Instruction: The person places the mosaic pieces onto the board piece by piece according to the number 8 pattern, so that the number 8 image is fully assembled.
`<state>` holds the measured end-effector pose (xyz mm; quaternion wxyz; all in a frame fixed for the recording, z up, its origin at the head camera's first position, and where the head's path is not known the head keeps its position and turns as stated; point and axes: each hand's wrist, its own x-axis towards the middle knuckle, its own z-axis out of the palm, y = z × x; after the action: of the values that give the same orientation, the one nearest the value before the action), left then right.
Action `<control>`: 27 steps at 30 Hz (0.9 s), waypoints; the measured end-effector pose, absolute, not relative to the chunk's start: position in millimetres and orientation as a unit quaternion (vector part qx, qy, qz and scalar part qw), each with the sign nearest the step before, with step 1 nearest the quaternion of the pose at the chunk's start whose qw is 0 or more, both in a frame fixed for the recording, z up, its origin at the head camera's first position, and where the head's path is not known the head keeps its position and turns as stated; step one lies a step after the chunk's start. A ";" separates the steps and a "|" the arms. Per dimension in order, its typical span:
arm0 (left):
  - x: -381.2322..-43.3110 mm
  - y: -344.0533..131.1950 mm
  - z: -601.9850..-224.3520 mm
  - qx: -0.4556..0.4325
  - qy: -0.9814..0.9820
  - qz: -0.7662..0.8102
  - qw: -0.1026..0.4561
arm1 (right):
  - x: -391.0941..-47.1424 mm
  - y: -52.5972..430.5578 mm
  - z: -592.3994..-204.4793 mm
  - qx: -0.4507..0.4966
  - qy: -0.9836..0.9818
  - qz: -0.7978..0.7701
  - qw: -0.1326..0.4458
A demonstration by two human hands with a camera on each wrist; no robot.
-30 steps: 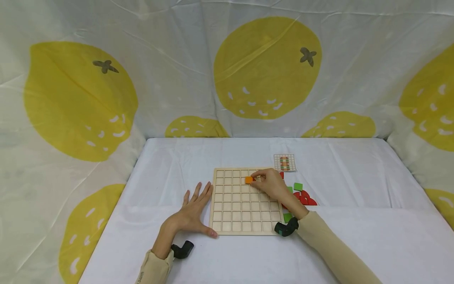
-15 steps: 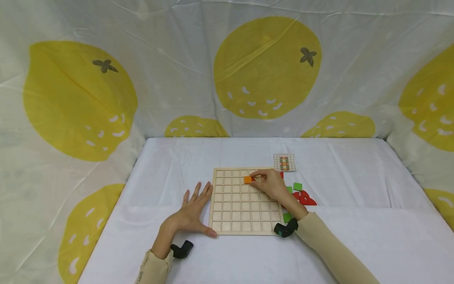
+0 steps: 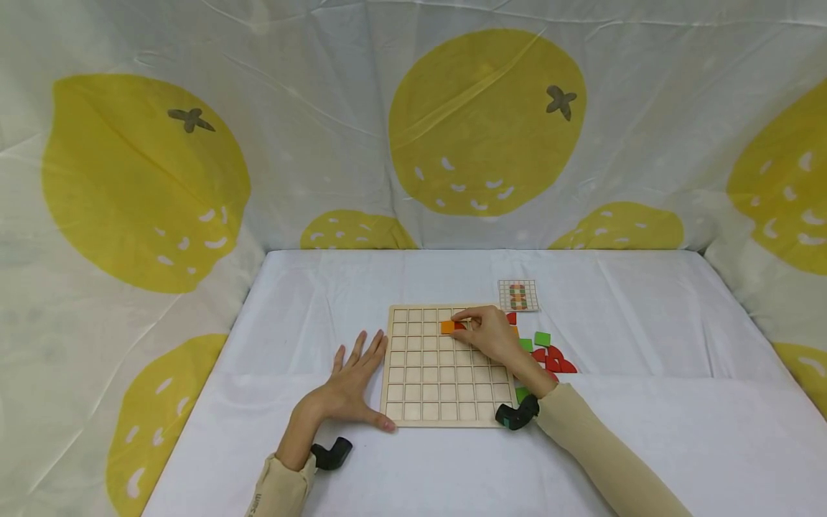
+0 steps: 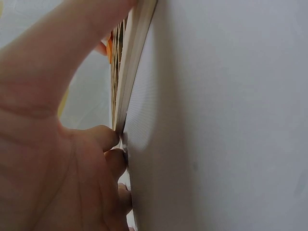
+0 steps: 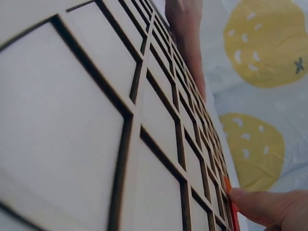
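A square wooden grid board [image 3: 413, 393] lies on the white-covered table. Over one of its upper cells, my right hand [image 3: 492, 337] pinches an orange square tile [image 3: 447, 327] between thumb and forefinger. Just right of this tile a red piece [image 3: 459, 326] shows between the fingers. The right wrist view has the orange tile [image 5: 227, 183] at the thumb tip, with the red piece [image 5: 234, 215] beside it. My left hand [image 3: 345, 388] spreads along the board's left side, fingertips at the edge and thumb at the near corner. In the left wrist view its palm [image 4: 53, 163] faces the board's edge [image 4: 132, 62].
Right of the board lie several red curved pieces [image 3: 554, 359] and green square tiles [image 3: 542, 339], partly hidden by my right arm. Behind the board is a small card [image 3: 518, 296] printed with a coloured grid pattern. A lemon-patterned cloth [image 3: 484, 129] hangs behind the table.
My right hand has shifted slightly left, and the orange tile has moved left with it. More of the loose pieces show behind the wrist. The left hand stays in place.
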<state>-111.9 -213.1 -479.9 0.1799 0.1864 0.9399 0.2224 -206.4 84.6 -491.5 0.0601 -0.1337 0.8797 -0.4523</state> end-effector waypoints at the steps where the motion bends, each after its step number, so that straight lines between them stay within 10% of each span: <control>1: -111.9 -213.1 -480.0 0.187 0.940 0.223 0.180 | -206.4 84.4 -491.8 -0.134 0.878 -0.455 0.062; 27: -112.7 -214.1 -482.6 0.188 0.937 0.234 0.178 | -209.2 81.4 -498.0 -0.138 0.867 -0.475 0.060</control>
<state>-112.7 -214.1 -482.6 0.1782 0.1879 0.9372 0.2338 -209.2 81.4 -498.0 0.0600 -0.1383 0.8669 -0.4751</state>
